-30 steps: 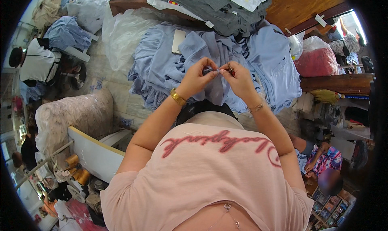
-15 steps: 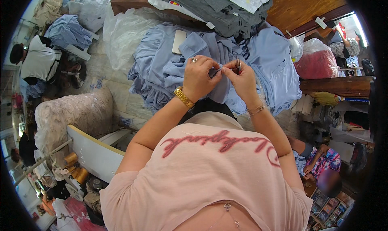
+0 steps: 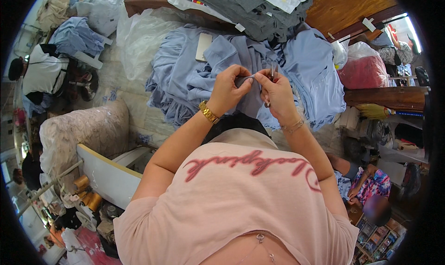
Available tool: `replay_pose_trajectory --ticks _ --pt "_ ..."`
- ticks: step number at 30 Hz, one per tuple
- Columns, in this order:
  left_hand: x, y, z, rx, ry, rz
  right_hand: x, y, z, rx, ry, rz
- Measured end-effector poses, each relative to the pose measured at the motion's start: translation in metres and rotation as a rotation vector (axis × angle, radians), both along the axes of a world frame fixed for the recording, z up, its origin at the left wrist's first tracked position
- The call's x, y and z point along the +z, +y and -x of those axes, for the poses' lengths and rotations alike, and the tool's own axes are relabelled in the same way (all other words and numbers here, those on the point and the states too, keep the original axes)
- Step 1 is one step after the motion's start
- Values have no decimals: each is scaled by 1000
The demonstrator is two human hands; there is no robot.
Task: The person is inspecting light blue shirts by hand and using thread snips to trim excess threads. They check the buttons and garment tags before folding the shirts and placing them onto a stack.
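Note:
A large heap of blue-grey cloth (image 3: pixel 178 72) spreads before me. My left hand (image 3: pixel 227 89) is closed, thumb and fingers pinching an edge of a blue-grey garment (image 3: pixel 251 95). Close against it, my right hand (image 3: pixel 280 95) pinches the same edge between thumb and forefinger. That hand also keeps a small pair of scissors (image 3: pixel 273 71) in its palm, the blades pointing away from me and part of the handle showing below the fingers. A white phone (image 3: pixel 203 47) lies on the heap, left of the hands.
Folded grey and white shirts (image 3: pixel 259 19) are stacked beyond the heap. Clear plastic sheeting (image 3: pixel 139 47) lies to the left. Nearer on the left are a wrapped bulky bundle (image 3: pixel 83 126) and a white board (image 3: pixel 109 174). At the right sit a red bag (image 3: pixel 364 70) and another person (image 3: pixel 366 186).
My right hand has turned a little, so the scissors' handle now shows below its fingers. Both hands keep their pinch on the garment edge, which has shifted slightly.

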State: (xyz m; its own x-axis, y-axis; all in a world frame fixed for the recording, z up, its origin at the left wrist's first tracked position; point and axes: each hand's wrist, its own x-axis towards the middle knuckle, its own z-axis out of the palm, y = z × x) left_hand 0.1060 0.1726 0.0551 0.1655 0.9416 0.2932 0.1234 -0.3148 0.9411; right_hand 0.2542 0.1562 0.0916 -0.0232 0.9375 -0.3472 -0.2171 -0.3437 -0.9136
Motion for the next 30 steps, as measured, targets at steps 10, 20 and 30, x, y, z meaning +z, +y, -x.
replay_pose_trajectory --ticks 10,20,30 --pt "10 -1 -4 29 16 93 -7 -6 7 -42 -840 -602" --pt "1 5 4 -158 -143 306 -6 0 2 37 -377 -210" --pt "-5 10 4 -175 -150 408 26 -9 -15 224 52 220"
